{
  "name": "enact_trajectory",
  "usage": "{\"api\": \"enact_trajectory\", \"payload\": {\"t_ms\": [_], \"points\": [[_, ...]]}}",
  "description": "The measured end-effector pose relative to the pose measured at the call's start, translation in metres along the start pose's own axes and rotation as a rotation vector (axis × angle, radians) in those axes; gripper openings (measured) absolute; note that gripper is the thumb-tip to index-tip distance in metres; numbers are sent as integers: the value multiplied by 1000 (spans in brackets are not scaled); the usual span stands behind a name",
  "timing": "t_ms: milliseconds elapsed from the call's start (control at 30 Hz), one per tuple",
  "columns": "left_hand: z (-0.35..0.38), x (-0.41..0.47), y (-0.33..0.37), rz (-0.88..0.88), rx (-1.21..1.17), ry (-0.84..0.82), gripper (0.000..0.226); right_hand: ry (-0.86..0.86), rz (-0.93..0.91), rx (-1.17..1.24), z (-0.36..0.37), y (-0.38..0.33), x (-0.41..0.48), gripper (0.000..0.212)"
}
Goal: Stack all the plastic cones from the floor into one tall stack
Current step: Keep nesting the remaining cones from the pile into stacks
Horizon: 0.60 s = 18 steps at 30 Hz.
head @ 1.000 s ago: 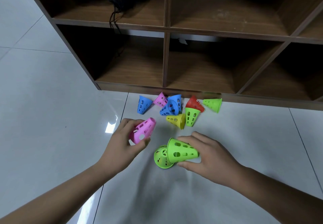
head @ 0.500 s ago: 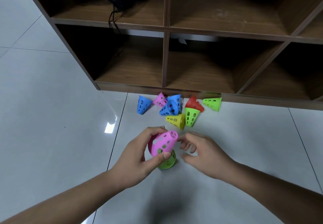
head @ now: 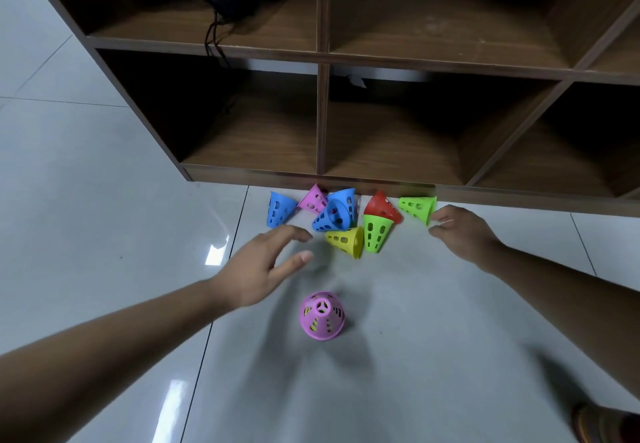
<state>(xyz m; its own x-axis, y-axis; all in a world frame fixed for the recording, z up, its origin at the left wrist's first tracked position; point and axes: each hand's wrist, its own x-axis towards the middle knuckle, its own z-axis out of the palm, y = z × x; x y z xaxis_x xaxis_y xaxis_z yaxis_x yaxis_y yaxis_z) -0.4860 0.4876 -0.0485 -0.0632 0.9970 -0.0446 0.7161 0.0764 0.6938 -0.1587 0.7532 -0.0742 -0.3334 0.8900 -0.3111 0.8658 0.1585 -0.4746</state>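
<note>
A pink cone (head: 322, 315) stands upright on the floor as the top of a small stack, with green showing through its holes. Beyond it, several loose cones lie along the shelf's base: a blue one (head: 278, 208), a pink one (head: 313, 198), two blue ones together (head: 335, 212), a yellow one (head: 347, 241), a green one (head: 375, 233), a red one (head: 382, 207) and a far-right green one (head: 417, 208). My left hand (head: 263, 264) hovers spread, holding nothing, just left of the yellow cone. My right hand (head: 462, 235) has its fingertips at the far-right green cone's rim, fingers apart.
A dark wooden cubby shelf (head: 322, 179) rises right behind the cones, with a black cord (head: 213, 36) hanging in its upper left cell. The floor is glossy pale tile. A shoe tip (head: 595, 425) shows at the bottom right.
The pink cone has been set down over the green ones and released. Both hands have moved forward toward the loose cones by the shelf.
</note>
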Motion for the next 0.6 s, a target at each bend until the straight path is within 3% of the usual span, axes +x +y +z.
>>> {"api": "enact_trajectory", "payload": {"t_ms": [133, 367, 467, 600], "points": [[-6, 29, -26, -9, 107, 57, 39, -20, 30, 83, -6, 5, 13, 25], [-22, 73, -62, -39, 378, 28, 51, -95, 65, 276, 2, 3, 21, 15], [-30, 88, -70, -90, 467, -21, 54, -63, 62, 357, 6, -2, 20, 13], [-29, 97, -75, -174, 493, -130, 53, -167, 63, 416, 8, -8, 18, 23]]}}
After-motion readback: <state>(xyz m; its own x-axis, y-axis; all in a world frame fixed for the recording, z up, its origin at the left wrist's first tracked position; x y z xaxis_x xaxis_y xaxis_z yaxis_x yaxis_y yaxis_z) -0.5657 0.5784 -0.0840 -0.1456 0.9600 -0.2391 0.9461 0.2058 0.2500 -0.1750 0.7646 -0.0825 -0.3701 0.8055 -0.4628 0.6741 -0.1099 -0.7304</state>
